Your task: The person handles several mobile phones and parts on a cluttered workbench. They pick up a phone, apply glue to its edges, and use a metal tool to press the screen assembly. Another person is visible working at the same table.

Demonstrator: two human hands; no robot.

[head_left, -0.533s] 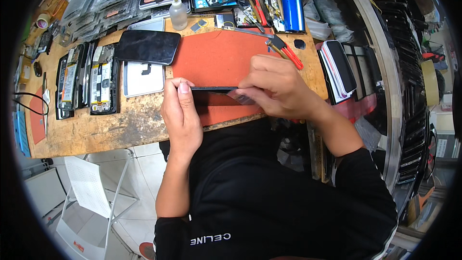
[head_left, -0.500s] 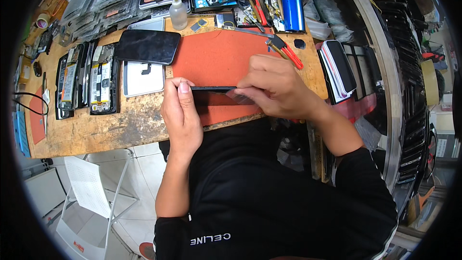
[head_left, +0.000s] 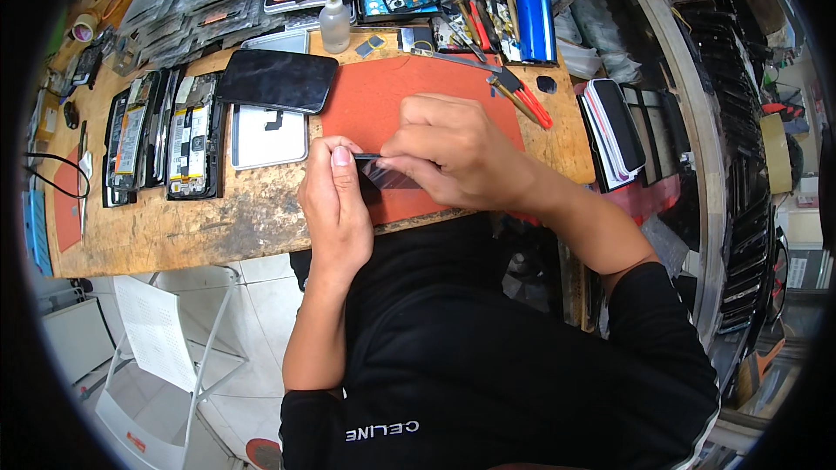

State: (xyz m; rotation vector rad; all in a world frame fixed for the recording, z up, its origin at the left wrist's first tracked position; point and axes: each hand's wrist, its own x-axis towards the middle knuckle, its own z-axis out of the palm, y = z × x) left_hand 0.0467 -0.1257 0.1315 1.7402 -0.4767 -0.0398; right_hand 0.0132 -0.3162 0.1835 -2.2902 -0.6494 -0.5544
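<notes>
My left hand grips a thin dark phone-like slab, seen almost edge-on, with the thumb on top of its end. My right hand is closed in a pinch at the slab's upper edge, close to the left thumb. A thin see-through film shows under the right fingers and seems to be held by them. The right hand hides most of the slab. Both hands are above the near part of an orange-red work mat.
A black phone lies left of the mat, overlapping a white tray-like panel. Opened phones sit farther left. A dropper bottle, red-handled cutter and blue cylinder stand or lie beyond. Stacked phones are at right.
My right hand has slid left along the slab's edge, toward my left thumb, covering more of the slab. The left hand keeps its grip. The view has shifted slightly.
</notes>
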